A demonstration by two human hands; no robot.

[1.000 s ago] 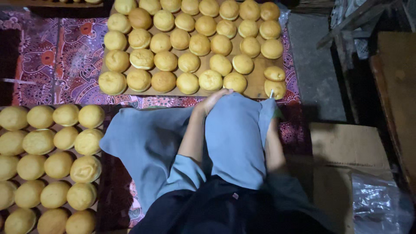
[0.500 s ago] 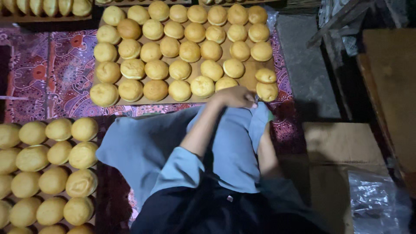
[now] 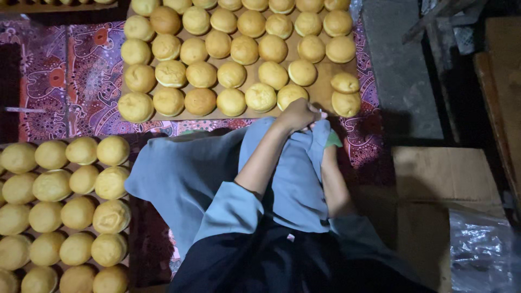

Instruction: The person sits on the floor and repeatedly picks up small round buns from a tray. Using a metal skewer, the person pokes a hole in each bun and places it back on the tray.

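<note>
My left hand (image 3: 297, 115) rests curled on top of my raised knee, fingers closed on the blue-grey cloth (image 3: 293, 173) of my trousers. It lies just short of the front edge of a brown board (image 3: 321, 93) covered with several rows of round golden buns (image 3: 261, 97). My right forearm (image 3: 334, 182) runs up beside the knee. Its hand is tucked into the cloth folds under the left hand and is mostly hidden. A small green patch (image 3: 332, 141) shows by the wrist.
A second batch of golden buns (image 3: 81, 206) lies at my lower left. A red patterned mat (image 3: 81, 81) lies under the board. At right are a flat cardboard box (image 3: 445, 173), a crinkled plastic bag (image 3: 483, 249), a grey slab (image 3: 401, 65) and wooden boards.
My left hand has slid rightward across the knee and closed on the cloth near the right hand. The view has shifted slightly, and the board of buns sits a little lower than it did.
</note>
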